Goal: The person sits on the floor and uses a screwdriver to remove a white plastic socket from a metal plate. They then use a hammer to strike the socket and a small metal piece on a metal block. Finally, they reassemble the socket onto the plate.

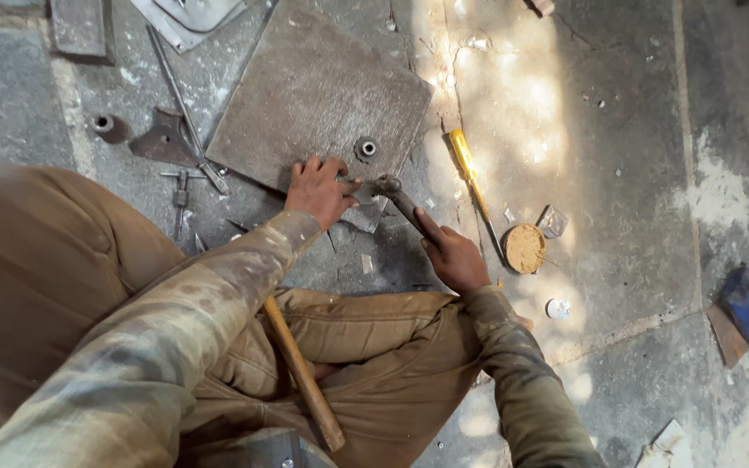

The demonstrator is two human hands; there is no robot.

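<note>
Your left hand (pixel 318 191) presses flat, fingers spread, on the small grey metal piece (pixel 359 208) at the slab's six o'clock edge; your right hand (pixel 451 256) is clamped on the dark steel tool (pixel 396 198); rigid, heavy, possibly sharp-edged; grip the handle low.

Paint-stained olive sleeves (pixel 218 295), dusty tan-brown trousers (pixel 45 260), both worn and grimy.

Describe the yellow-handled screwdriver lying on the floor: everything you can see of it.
The screwdriver has a translucent yellow handle and a thin dark metal shaft. It lies flat on the grey stone floor, handle away from the person, shaft running toward the round tan disc, where its tip seems to end. Neither hand touches it; the right hand is nearest.
</note>
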